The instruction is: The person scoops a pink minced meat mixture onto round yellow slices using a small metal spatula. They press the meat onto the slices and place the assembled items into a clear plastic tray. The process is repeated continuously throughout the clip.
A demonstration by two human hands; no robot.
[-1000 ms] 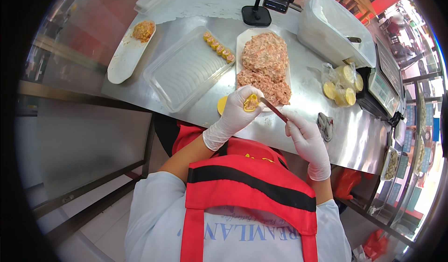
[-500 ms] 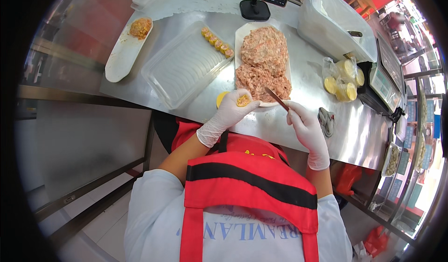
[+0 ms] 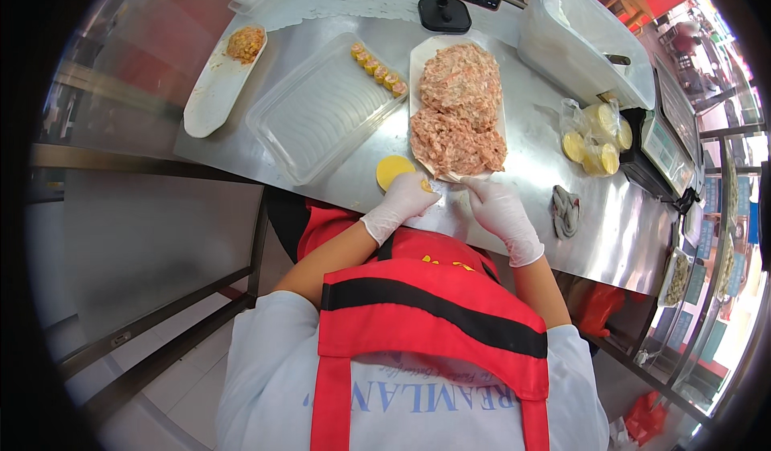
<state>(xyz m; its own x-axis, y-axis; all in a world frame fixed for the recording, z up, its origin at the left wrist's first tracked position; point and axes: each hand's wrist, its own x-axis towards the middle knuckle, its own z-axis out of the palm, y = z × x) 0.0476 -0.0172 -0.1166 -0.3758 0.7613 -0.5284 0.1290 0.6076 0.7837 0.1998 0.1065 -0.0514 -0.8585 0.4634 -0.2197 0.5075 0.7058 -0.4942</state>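
One yellow wrapper (image 3: 427,187), barely showing, sits in a gloved left hand (image 3: 410,196), fingers curled around it; the gloved right hand (image 3: 496,208) is at the near edge of one white plate (image 3: 416,69), its grip impossible to tell. One flat yellow disc (image 3: 393,171) lies beside the left hand. Two mounds of coarse minced meat (image 3: 458,114) fill the plate; one ribbed, clear plastic tray (image 3: 309,122) holds about six dumplings (image 3: 380,74) in one row.
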